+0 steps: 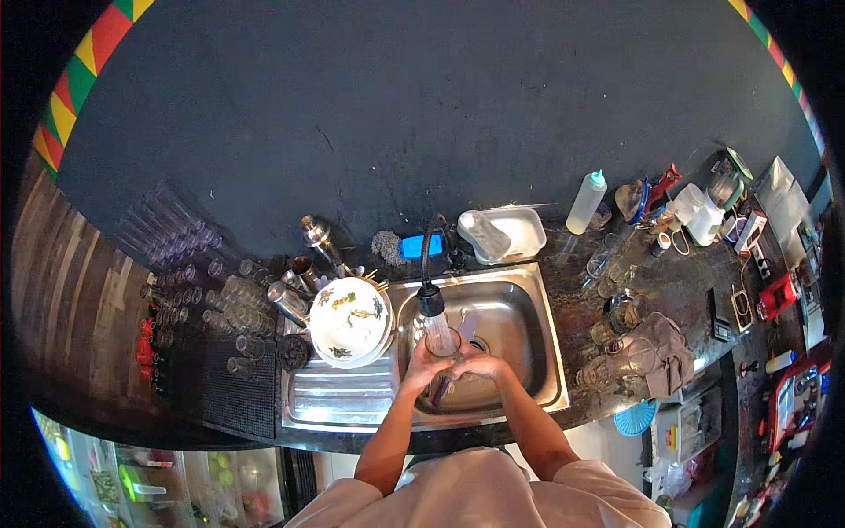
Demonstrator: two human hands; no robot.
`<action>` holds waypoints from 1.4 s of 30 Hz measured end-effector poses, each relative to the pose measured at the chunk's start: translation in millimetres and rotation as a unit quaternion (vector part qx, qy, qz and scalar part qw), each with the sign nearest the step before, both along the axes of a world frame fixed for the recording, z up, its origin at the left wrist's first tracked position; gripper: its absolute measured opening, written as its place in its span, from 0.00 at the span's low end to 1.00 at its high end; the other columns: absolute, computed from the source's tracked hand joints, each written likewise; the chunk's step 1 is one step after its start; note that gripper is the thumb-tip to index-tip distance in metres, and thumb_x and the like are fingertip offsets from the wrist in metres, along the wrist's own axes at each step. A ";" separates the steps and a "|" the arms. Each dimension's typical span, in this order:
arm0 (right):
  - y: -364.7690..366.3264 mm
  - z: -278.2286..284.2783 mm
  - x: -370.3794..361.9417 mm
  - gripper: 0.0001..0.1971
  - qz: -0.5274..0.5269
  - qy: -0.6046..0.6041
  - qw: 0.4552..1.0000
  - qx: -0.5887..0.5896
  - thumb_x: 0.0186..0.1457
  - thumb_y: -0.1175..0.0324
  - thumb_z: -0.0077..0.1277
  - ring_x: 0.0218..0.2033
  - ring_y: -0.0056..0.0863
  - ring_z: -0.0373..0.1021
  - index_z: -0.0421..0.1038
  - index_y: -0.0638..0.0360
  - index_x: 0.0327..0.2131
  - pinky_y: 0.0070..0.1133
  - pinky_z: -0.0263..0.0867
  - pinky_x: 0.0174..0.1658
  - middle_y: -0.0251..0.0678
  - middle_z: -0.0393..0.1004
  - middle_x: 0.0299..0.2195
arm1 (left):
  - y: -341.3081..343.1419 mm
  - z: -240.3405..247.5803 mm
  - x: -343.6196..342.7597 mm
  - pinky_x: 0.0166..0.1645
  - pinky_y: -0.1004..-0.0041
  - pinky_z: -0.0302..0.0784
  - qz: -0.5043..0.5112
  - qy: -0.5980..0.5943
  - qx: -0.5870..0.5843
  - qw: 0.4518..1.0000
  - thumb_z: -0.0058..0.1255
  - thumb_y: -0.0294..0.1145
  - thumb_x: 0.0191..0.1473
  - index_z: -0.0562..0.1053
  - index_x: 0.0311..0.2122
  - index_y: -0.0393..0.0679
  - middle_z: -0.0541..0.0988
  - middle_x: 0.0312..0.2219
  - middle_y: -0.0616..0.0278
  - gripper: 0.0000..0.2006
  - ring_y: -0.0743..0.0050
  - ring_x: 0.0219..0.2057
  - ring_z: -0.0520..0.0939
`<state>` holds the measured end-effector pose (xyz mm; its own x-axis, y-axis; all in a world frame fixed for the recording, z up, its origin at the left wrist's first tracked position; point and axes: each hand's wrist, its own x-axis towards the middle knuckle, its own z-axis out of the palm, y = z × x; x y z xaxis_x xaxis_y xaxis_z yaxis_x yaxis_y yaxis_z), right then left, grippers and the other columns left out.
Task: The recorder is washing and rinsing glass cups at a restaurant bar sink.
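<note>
A clear drinking glass [444,341] is tilted under the black faucet head [430,300], and water streams into it. My left hand [424,366] is closed around the glass from its left side. My right hand [476,362] meets it from the right, with its fingers curled against the lower part; some fingertips are hidden. Both hands are over the steel sink basin [519,326]. A dark, elongated object [440,392] lies in the basin below my hands; its kind is unclear.
Stacked white plates with food scraps [350,321] stand on the drainboard [339,392]. Many glasses [242,304] crowd the left counter. Behind the sink are a blue sponge [422,246] and a white tub [519,233]. A brown cloth [664,356] and glassware lie at right.
</note>
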<state>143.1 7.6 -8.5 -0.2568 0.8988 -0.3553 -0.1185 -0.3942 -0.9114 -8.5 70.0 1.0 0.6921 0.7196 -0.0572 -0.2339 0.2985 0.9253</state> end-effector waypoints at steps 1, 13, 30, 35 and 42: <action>1.2 3.4 -2.6 0.43 0.006 -0.037 0.999 0.002 0.30 0.70 0.53 0.38 0.31 0.64 0.43 0.63 0.54 0.24 0.61 0.41 0.38 0.67 0.35 | -1.7 0.0 -1.7 0.45 0.73 0.68 0.017 0.018 -0.010 1.000 0.51 0.13 0.36 0.60 0.45 0.41 0.69 0.39 0.63 0.27 0.73 0.42 0.71; -19.5 43.1 -64.4 0.09 -0.353 -0.412 0.837 0.063 0.33 0.70 0.50 0.21 0.30 0.69 0.67 0.60 0.23 0.26 0.63 0.26 0.40 0.69 0.17 | -0.4 -41.1 1.8 0.38 0.74 0.69 0.024 -0.101 -0.291 0.951 0.47 0.23 0.39 0.66 0.41 0.44 0.72 0.34 0.65 0.18 0.72 0.35 0.73; 0.5 -30.2 5.5 0.07 -0.299 -0.080 0.947 0.083 0.37 0.81 0.42 0.18 0.12 0.60 0.71 0.65 0.21 0.17 0.57 0.20 0.26 0.70 0.19 | -1.3 28.6 4.0 0.51 0.71 0.61 0.064 0.142 0.298 0.942 0.66 0.28 0.27 0.59 0.48 0.37 0.68 0.42 0.59 0.39 0.71 0.45 0.67; 23.1 -16.9 -9.0 0.06 -0.256 -0.020 0.966 0.025 0.39 0.78 0.44 0.18 0.13 0.60 0.71 0.63 0.24 0.15 0.57 0.21 0.26 0.67 0.17 | -6.0 25.2 0.5 0.45 0.75 0.66 0.108 0.144 0.185 0.966 0.65 0.28 0.29 0.64 0.42 0.39 0.71 0.37 0.62 0.31 0.75 0.39 0.71; 33.2 -38.1 -24.8 0.06 -0.316 0.108 0.943 -0.010 0.38 0.80 0.43 0.19 0.16 0.61 0.70 0.63 0.23 0.16 0.57 0.20 0.28 0.68 0.19 | 9.9 -27.1 -2.6 0.43 0.75 0.67 0.200 0.166 0.175 0.950 0.64 0.28 0.31 0.63 0.40 0.39 0.71 0.36 0.63 0.28 0.77 0.37 0.72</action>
<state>118.3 40.9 -46.6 0.2586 0.8904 -0.3745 -0.5175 -0.1996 -0.8321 -11.1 79.9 -26.1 0.3452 0.9361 0.0670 0.0577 -0.0924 0.9941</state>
